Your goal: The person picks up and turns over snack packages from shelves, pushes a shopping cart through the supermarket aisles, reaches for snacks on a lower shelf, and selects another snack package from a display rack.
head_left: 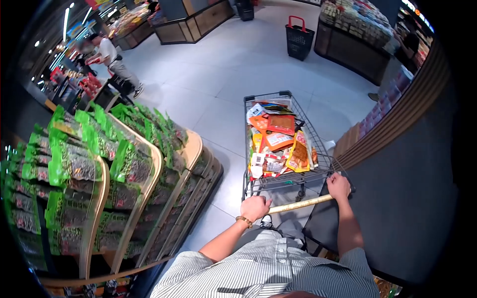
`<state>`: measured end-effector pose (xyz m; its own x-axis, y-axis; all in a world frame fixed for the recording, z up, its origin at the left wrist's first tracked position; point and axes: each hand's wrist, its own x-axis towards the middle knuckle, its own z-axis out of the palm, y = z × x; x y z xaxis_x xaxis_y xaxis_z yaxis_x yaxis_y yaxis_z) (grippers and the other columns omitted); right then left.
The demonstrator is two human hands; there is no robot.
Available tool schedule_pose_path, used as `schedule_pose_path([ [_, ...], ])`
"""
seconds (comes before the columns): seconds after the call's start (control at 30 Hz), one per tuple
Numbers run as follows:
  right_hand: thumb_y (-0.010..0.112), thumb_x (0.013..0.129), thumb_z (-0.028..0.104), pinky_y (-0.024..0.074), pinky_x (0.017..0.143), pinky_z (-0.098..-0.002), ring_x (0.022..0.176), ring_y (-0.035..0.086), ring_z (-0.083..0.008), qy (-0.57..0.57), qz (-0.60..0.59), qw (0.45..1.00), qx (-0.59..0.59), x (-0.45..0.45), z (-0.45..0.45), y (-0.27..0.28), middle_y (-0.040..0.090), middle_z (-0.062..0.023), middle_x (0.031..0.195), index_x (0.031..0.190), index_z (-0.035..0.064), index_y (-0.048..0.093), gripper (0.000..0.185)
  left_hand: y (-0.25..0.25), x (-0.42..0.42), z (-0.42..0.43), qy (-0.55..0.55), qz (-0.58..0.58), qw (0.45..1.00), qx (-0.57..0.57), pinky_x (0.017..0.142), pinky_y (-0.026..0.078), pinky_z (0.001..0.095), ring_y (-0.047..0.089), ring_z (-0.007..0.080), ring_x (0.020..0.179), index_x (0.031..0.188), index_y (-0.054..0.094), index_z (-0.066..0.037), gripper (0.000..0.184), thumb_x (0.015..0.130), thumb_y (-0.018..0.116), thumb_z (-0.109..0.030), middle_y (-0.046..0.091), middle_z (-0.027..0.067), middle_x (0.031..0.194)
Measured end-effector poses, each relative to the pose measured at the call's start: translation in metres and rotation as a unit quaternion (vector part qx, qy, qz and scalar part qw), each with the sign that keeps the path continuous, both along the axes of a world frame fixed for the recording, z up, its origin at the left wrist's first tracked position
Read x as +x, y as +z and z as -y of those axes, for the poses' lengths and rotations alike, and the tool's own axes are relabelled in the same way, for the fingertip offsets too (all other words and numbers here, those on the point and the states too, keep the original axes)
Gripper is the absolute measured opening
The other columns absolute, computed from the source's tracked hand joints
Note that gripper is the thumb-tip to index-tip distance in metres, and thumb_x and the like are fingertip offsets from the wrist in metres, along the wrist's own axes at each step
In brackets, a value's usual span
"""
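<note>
A shopping cart stands right in front of me, with a pale yellow handle bar. My left hand is wrapped round the bar's left end, a beaded bracelet on that wrist. At the right end, my right hand is closed on the bar or the cart frame beside it. Heaped in the cart are several packaged snacks, among them a red packet, an orange packet and a yellow packet.
To the left, a curved wooden shelf holds many green-topped bags. A dark counter borders the right side. Ahead on the tiled floor stands a black basket with a red handle. A person stands at the far left.
</note>
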<state>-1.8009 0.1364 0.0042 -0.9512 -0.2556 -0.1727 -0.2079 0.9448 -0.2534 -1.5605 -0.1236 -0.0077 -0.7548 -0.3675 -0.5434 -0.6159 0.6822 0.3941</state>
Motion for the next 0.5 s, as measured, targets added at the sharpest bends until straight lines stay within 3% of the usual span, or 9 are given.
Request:
schedule_pose_path([
  [0.27,0.073,0.083,0.034,0.0547,0.077,-0.0485,0.085,0.070,-0.0383,0.022,0.031,0.999,0.012,-0.048,0.005,0.006,0.072,-0.0148,0.082,0.083,0.0123,0.071,0.022,0.000,-0.027,-0.010,0.016,-0.012,1.000,0.007,0.070,0.056,0.0480,0.071,0.0352,0.079,0.088,0.077,-0.014,0.049,0.096,0.051,-0.055,0.074,0.0139,0.082],
  [0.5,0.073,0.084,0.037,0.0549,0.077,-0.0483,0.086,0.070,-0.0383,0.045,0.027,0.999,0.012,-0.086,0.003,0.018,0.072,-0.0151,0.082,0.087,0.0142,0.072,0.023,0.010,-0.053,-0.026,0.046,0.000,0.999,-0.012,0.069,0.057,0.0484,0.072,0.0364,0.077,0.086,0.077,-0.011,0.050,0.096,0.053,-0.054,0.073,0.0155,0.081],
])
